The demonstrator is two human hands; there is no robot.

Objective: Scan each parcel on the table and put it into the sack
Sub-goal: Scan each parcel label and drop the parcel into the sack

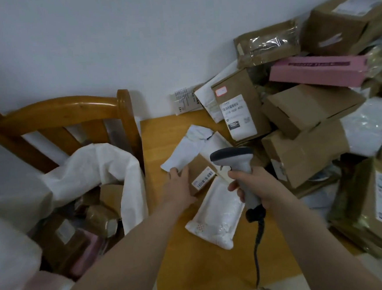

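A small brown box [202, 170] with a barcode label lies on the wooden table [168, 215]. My left hand [180, 185] rests on the box's left side, fingers closed around its edge. In my right hand [255, 185] is a grey handheld scanner [237, 161], gripped by the handle, its head just above and right of the box. A white padded mailer [216, 218] lies in front of the box and a white flat parcel [187, 148] lies behind it. The white sack [91, 166] stands open at the left, on a chair, with several parcels inside.
A big pile of brown cardboard boxes [304, 149], a pink box [317, 72] and plastic-wrapped parcels fills the table's right side up to the wall. A wooden chair back [68, 108] rises behind the sack. The scanner's coiled cable [258, 249] hangs toward the table's near edge.
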